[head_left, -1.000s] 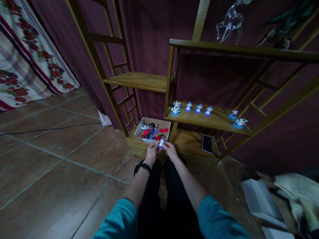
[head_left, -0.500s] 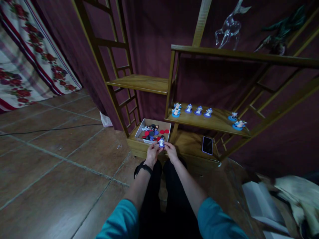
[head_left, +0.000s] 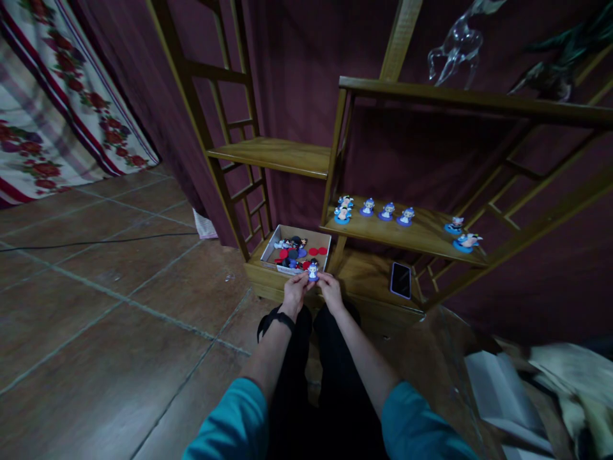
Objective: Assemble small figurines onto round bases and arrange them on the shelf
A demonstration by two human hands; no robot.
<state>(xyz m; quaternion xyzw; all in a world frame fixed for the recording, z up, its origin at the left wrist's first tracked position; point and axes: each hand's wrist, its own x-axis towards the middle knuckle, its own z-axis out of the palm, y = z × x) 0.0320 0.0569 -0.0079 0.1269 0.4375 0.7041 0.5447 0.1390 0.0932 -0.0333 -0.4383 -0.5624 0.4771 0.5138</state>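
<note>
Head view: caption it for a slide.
Left hand and right hand hold a purple-based figurine by an open box of small pieces.

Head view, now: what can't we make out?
Figurine between left hand and right hand, head view: facial detail too small; back faces away.
Loose pieces in the box, head view: lower ones hidden by overlapping pieces.
Dark green ornament, head view: cut off by the right edge.
Pale cloth, head view: blurred, cut off by the right edge.
</note>
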